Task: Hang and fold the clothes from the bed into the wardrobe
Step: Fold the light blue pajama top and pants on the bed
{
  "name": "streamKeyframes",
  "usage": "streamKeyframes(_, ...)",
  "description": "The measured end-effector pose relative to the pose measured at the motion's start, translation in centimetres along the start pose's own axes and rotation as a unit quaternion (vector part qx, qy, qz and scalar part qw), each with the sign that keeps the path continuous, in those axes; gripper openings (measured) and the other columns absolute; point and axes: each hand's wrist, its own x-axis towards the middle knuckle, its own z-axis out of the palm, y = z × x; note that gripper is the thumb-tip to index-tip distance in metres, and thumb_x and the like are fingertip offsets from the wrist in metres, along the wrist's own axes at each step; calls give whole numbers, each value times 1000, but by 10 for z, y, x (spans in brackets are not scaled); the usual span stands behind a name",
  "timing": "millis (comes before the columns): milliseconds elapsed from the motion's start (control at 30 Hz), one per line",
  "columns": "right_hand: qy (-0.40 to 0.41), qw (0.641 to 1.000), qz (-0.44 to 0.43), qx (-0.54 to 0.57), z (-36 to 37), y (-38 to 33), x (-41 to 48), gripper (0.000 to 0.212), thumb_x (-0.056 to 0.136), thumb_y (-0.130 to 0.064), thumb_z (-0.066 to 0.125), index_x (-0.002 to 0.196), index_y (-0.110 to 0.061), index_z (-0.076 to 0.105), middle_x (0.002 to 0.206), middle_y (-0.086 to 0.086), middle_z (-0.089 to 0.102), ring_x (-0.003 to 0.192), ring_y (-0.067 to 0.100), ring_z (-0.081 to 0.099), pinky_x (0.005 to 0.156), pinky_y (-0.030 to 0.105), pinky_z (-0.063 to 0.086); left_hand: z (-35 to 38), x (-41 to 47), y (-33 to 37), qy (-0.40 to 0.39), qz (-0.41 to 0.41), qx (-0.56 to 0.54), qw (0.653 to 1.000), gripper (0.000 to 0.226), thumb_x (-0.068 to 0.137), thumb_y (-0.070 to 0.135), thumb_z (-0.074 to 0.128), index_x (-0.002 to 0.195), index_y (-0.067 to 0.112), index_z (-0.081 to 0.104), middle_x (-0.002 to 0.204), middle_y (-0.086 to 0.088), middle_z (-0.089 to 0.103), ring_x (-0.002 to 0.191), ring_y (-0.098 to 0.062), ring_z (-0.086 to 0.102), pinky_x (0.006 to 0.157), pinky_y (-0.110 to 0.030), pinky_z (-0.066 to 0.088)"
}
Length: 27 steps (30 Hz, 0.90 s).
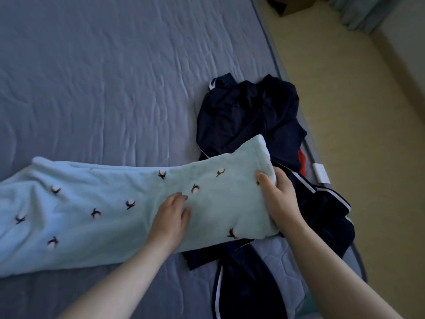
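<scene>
Mint fleece garment (115, 203) with cotton-flower print, across the grey-blue quilted bed (92, 77).
Your right hand (281, 194) grips its end over navy white-striped clothes (248, 111) by the right edge; your left hand (171, 215) rests flat on it.

Left hand (171, 212) rests palm-down (fingers relaxed); right hand (279, 194) pinches the fleece (96, 199).

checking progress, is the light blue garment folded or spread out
Spread out long: the light blue garment lies across the bed, one end over the navy clothes.
</scene>
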Motion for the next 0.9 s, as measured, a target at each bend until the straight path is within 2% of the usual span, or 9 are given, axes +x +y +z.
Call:
streamKeyframes(133,-25,998,-39,-40,24,-31,-26,14,85,-36,58,81,-23,57,72,-11,60,62,-1,55,58,20,46,-34,-22,-5,53,-59,-68,995,32,96,12,50,124,-1,55,130,-16,52,123,-28,47,101,-21,28)
streamKeyframes(267,-55,997,-38,-45,52,-61,-56,33,77,-42,53,82,-9,53,69,-4,53,64,10,51,61,32,46,-68,-50,-25,95,-87,-117,985,24,95,10,52,114,-1,60,118,-17,58,117,-28,52,94,-17,29)
streamKeyframes(400,-61,995,-79,-32,93,-97,-86,40,81,-47,55,83,-7,52,67,-7,54,60,4,51,56,22,45,-110,-82,-62,127,-109,-145,975,21,95,12,52,111,4,63,112,-11,60,107,-25,57,87,-16,33)
streamKeyframes(567,-56,990,-120,-50,165,-120,-127,36,89,-43,59,78,-9,51,60,-13,53,52,-3,47,48,11,41,-159,-131,-132,128,-140,-148,971,22,97,16,51,113,7,63,113,-9,64,106,-23,59,87,-24,39)
streamKeyframes(633,-57,989,-119,-61,197,-123,-146,37,87,-44,59,76,-11,50,59,-14,52,51,-3,47,48,12,41,-179,-152,-161,127,-149,-145,970,20,96,14,52,109,6,65,110,-9,65,104,-23,60,87,-26,41)
streamKeyframes(733,-49,990,-115,-70,244,-141,-170,38,85,-45,58,77,-10,49,62,-10,52,52,0,47,52,22,41,-216,-169,-203,133,-144,-139,971,17,96,12,52,102,7,66,102,-7,65,93,-19,59,81,-25,40)
streamKeyframes(900,-64,985,-128,-94,308,-157,-205,38,86,-41,59,74,-9,44,60,-8,48,49,1,42,52,27,40,-254,-193,-257,167,-150,-145,964,14,95,9,52,87,15,62,83,7,55,76,-7,50,65,-14,30)
